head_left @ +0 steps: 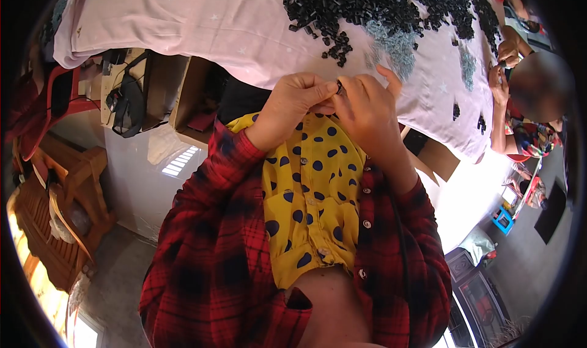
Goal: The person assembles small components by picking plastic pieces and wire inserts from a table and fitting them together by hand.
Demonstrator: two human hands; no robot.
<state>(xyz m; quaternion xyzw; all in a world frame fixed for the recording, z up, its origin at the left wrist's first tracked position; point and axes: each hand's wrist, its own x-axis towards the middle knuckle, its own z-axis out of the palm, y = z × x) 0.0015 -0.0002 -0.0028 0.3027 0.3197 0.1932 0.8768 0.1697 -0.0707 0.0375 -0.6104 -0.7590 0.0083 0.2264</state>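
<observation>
My left hand (292, 106) is closed, its thumb and finger pinching at a small black plastic piece (340, 87). Against the piece's other side my right hand (372, 113) is closed too, with one finger sticking out. Most of the piece is hidden by the fingers, so its exact kind cannot be made out. Both hands are just off the near edge of a table with a pink cloth (232, 27). Beyond them lies a large heap of small black plastic pieces (373, 3). Thin silvery metal bits (391, 47) form a pile beside the heap.
To the right, a co-worker's hands (500, 85) hold a small dark piece over the table edge. Under the cloth at left stand open cardboard boxes (183, 100) with a black strap (127, 103). A red chair (58, 106) and a wooden chair (58, 207) stand further left.
</observation>
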